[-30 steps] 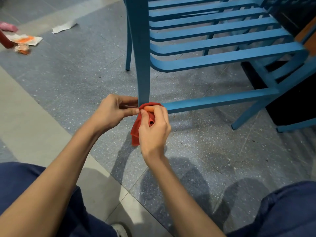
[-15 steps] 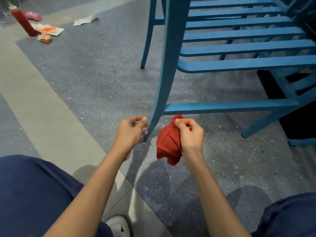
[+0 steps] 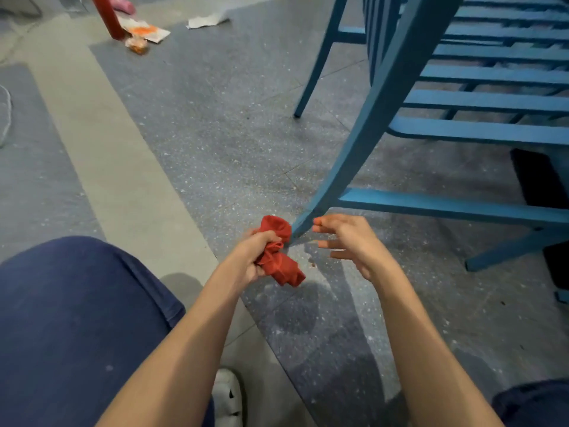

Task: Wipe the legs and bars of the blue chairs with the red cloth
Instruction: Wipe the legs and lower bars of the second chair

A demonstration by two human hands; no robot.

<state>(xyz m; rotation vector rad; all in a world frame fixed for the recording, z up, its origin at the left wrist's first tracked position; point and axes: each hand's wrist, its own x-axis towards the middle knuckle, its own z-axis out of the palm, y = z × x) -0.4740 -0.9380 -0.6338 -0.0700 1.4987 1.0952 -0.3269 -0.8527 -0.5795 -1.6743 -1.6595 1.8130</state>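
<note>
A dark grey speckled terrazzo floor (image 3: 215, 124) fills the frame, crossed by a pale beige tile band (image 3: 101, 143) running from upper left to bottom centre. At the upper left a red upright post (image 3: 106, 16) stands beside orange-and-white wrappers (image 3: 147, 30) and a crumpled white paper scrap (image 3: 206, 20). A black boxy block (image 3: 535, 177) sits at the right edge. Soft shadows fall across the lower centre.
</note>
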